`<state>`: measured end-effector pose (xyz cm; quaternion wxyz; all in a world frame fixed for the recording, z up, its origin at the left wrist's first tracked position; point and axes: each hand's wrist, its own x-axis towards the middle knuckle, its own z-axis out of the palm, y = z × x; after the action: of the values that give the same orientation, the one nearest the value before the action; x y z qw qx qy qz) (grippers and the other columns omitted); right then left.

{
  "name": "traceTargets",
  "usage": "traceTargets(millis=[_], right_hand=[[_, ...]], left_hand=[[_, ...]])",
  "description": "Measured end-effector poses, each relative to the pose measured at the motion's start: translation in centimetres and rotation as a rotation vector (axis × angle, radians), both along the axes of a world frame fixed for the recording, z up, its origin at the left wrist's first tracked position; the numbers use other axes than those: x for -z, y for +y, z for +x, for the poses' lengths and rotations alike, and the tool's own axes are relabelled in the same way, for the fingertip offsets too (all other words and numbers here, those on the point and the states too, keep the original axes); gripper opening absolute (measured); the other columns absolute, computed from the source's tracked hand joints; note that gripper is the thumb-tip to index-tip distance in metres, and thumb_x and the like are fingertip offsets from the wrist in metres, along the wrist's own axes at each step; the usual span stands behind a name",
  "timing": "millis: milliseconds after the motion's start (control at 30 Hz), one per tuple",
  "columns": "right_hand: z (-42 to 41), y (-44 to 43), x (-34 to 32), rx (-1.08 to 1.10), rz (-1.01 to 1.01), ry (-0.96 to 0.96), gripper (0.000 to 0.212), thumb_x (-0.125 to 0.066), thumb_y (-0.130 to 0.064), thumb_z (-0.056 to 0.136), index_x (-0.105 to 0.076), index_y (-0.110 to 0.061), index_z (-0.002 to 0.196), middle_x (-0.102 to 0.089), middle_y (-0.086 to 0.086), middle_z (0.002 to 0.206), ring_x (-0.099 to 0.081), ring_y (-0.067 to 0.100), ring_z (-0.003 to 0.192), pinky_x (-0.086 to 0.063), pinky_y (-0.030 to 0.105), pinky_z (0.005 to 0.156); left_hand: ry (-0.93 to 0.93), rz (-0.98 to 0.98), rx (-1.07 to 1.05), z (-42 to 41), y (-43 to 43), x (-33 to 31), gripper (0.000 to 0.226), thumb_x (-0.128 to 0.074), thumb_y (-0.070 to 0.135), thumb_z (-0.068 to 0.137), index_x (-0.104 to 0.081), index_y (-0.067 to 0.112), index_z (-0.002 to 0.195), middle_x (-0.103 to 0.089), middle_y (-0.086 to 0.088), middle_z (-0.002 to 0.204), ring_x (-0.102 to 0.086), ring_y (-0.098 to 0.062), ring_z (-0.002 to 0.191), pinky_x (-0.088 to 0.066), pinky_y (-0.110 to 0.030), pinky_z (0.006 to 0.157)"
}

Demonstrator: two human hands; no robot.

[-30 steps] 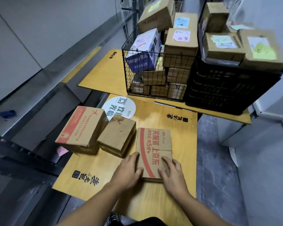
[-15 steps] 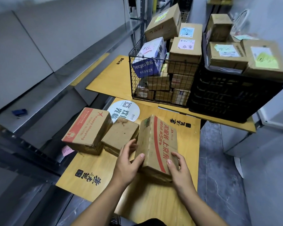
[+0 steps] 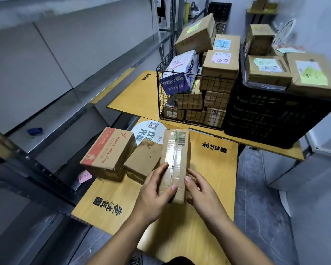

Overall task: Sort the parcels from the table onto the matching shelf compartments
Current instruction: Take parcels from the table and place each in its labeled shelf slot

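Note:
A flat cardboard parcel (image 3: 175, 157) stands on its edge on the wooden table (image 3: 214, 175), its taped side with a barcode facing up. My left hand (image 3: 155, 190) holds its left face, thumb on the top. My right hand (image 3: 201, 190) holds its right face, thumb on the near corner. Left of it lie a plain brown parcel (image 3: 143, 159) and a red-and-brown "Happy shopping" box (image 3: 108, 152). The grey metal shelf (image 3: 52, 131) runs along the left side.
A wire basket (image 3: 191, 98) full of parcels and a black crate (image 3: 273, 115) topped with labelled boxes stand on the far table. A round white sticker (image 3: 148, 129) lies behind the parcels. A pink note (image 3: 84, 176) and a small blue object (image 3: 34, 131) sit by the shelf.
The parcel lay flat with its red print up; both hands have tipped it up onto its edge, so the taped barcode side now faces up.

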<state>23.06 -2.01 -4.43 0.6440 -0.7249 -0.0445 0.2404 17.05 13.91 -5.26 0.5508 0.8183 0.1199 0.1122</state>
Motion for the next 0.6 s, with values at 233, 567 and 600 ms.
traceTargets(millis=[233,567,600], right_hand=[[-0.8,0.0,-0.2,0.039,0.077,-0.137,0.045,-0.066,-0.041,0.090,-0.043,-0.067,0.119,-0.067,-0.012,0.117,-0.067,0.009,0.107,-0.058,0.042,0.090],[-1.0,-0.6,-1.3,0.043,0.412,0.132,0.050,-0.058,-0.025,0.089,-0.046,-0.033,0.137,-0.072,0.012,0.113,-0.070,0.032,0.104,-0.057,0.058,0.082],[-1.1,-0.7,-1.3,0.031,0.420,0.141,0.052,-0.057,-0.025,0.089,-0.044,-0.032,0.139,-0.072,0.012,0.114,-0.069,0.033,0.105,-0.055,0.062,0.087]], left_hand=[[-0.051,0.026,0.104,-1.0,0.1,-0.7,0.061,-0.058,0.043,0.089,-0.033,0.047,0.144,-0.042,0.017,0.145,-0.046,-0.001,0.129,-0.046,-0.024,0.099],[-0.033,0.141,-0.165,-2.5,2.2,-0.1,0.065,-0.051,0.065,0.080,-0.040,0.042,0.140,-0.042,0.017,0.136,-0.041,0.003,0.126,-0.037,-0.026,0.103],[-0.026,0.127,-0.190,-2.8,2.2,0.0,0.069,-0.051,0.068,0.079,-0.038,0.041,0.142,-0.041,0.019,0.136,-0.040,0.005,0.126,-0.036,-0.026,0.102]])
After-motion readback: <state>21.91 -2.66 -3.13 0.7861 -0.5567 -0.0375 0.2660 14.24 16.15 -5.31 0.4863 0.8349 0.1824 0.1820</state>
